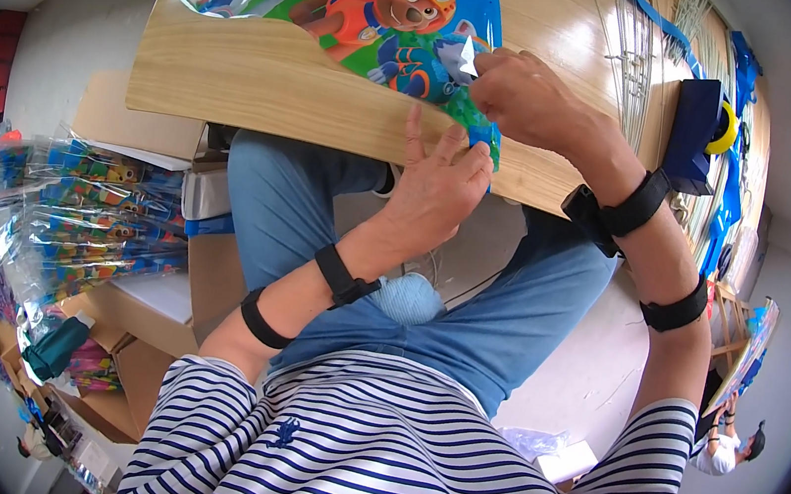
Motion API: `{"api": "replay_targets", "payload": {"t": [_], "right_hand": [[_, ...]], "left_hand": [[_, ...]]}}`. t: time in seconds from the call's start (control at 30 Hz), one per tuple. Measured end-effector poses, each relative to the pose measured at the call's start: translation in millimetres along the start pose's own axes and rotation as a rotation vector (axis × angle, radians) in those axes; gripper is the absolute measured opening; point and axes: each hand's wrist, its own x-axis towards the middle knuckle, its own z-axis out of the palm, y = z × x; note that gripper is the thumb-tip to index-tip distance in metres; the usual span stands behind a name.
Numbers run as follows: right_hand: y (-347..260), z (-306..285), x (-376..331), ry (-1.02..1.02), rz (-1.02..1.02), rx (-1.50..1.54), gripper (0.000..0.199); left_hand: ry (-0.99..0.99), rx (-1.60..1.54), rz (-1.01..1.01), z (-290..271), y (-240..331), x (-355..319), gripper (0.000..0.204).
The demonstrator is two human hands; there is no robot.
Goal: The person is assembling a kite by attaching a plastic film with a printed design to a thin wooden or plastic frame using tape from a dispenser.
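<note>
A glossy plastic sheet (347, 11) printed with cartoon dogs lies on the wooden table, its narrow blue-green end toward me. My left hand (434, 182) is at the table's near edge, fingers stretched out and apart, with some fingertips pressing on that narrow end. Just beyond it, my right hand (530, 100) is closed at the sheet's right edge, pinching the film. A bright white patch shows by its fingertips; whether this is glare or a folded bit I cannot tell. The right palm is hidden.
At right are thin pale rods (631, 68), blue ribbon (724, 215) and a dark blue tape dispenser (692, 136) with yellow tape. A light-blue yarn ball (409, 299) rests between my thighs. Packed printed sheets (109, 219) fill a box at left. Another person (728, 451) is at far right.
</note>
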Motion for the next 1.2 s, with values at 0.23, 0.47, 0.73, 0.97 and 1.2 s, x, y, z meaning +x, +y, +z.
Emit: {"api": "replay_targets", "payload": {"t": [0.23,0.47,0.73,0.97,1.2], "right_hand": [[-1.5,4.8,6.6,-0.041,-0.092,-0.145,0.003],[-1.0,-1.9,4.6,-0.055,-0.055,-0.081,0.002],[0.9,6.6,7.7,-0.049,-0.101,-0.127,0.001],[-0.3,6.4,8.8,-0.035,-0.129,-0.143,0.001],[5.6,-7.9,4.4,-0.111,0.054,-0.011,0.001]], "left_hand": [[0.002,0.030,0.024,-1.5,-0.3,0.4,0.044],[-0.035,0.013,0.033,-5.1,-5.2,1.1,0.042],[-0.038,0.022,0.054,-5.0,-7.4,1.6,0.042],[-0.022,0.026,0.061,-3.8,-9.3,0.8,0.043],[-0.031,0.024,0.055,-3.3,-9.7,0.3,0.043]]}}
